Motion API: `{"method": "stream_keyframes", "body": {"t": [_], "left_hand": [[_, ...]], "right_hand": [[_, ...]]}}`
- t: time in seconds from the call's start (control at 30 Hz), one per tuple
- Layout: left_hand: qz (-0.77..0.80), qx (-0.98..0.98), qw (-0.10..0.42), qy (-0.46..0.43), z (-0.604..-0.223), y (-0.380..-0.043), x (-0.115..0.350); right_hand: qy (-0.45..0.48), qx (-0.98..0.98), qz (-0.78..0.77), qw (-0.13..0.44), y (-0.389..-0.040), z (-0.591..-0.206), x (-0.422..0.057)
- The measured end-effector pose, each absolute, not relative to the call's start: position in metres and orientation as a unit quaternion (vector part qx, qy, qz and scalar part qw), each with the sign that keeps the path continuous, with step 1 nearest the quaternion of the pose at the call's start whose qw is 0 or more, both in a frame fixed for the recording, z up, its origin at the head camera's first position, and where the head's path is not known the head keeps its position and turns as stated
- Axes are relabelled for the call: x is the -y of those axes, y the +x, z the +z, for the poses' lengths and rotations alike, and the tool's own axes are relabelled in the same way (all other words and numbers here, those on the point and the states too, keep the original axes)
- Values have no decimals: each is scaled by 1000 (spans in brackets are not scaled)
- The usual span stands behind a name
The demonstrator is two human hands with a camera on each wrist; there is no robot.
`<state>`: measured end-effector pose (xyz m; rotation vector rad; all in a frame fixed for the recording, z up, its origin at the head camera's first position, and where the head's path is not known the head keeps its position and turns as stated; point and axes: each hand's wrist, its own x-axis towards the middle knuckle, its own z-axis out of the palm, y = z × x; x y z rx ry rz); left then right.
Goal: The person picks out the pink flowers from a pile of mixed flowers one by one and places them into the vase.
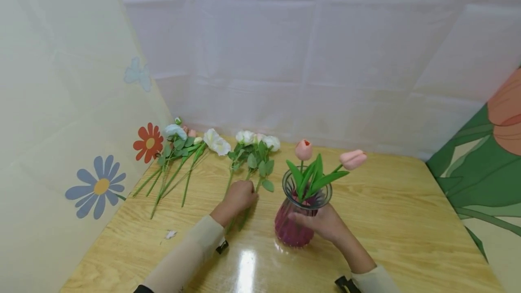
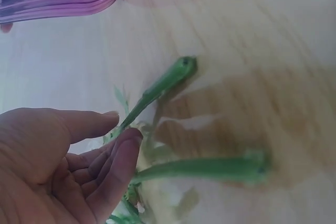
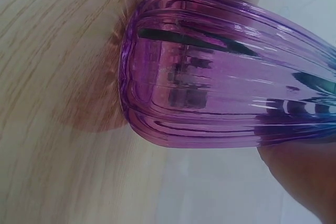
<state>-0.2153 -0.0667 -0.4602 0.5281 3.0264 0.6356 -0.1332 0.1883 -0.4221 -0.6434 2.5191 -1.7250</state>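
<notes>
Two pink tulips set in ribbed pink-purple glass vase, right of left hand on head view (base contact with counter hard to tell). Grasping vase just below rim with right hand, fingers curled round glass. Pinching green stem of white flowers between left thumb and fingers; second stem just beside. More flowers lying at far left, near printed backdrop.

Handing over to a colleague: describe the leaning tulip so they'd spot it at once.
On the wooden table, find the ribbed purple vase held by the right hand. The leaning tulip stands in it, its pink bloom tipped rightward past the rim, unlike the upright tulip beside it.
</notes>
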Motion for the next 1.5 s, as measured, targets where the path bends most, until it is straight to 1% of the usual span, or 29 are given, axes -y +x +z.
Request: {"method": "stream_keyframes", "body": {"t": [0.17, 0.4, 0.63, 0.87, 1.13, 1.33, 1.5], "left_hand": [[204, -968, 5, 148, -451, -219, 74], [193, -972, -34, 130, -439, -225, 96], [191, -978, -14, 87, -432, -229, 120], [182, -981, -22, 65, -434, -228, 146], [174, -984, -20, 39, -449, -233, 174], [150, -988, -43, 20, -455, -236, 193], [130, -990, -44, 20, -458, -237, 207]], "right_hand": [[-202, -812, -547, 10, -134, -422, -188], [-210, -810, -547, 13, -135, -421, -190], [-207, -812, -546, 10, -135, -421, -189], [-201, -814, -545, 16, -134, -423, -188], [-202, -814, -545, 12, -134, -425, -189], [-201, -812, -548, 11, -134, -423, -188], [-197, -812, -550, 12, -134, -423, -188]]}}
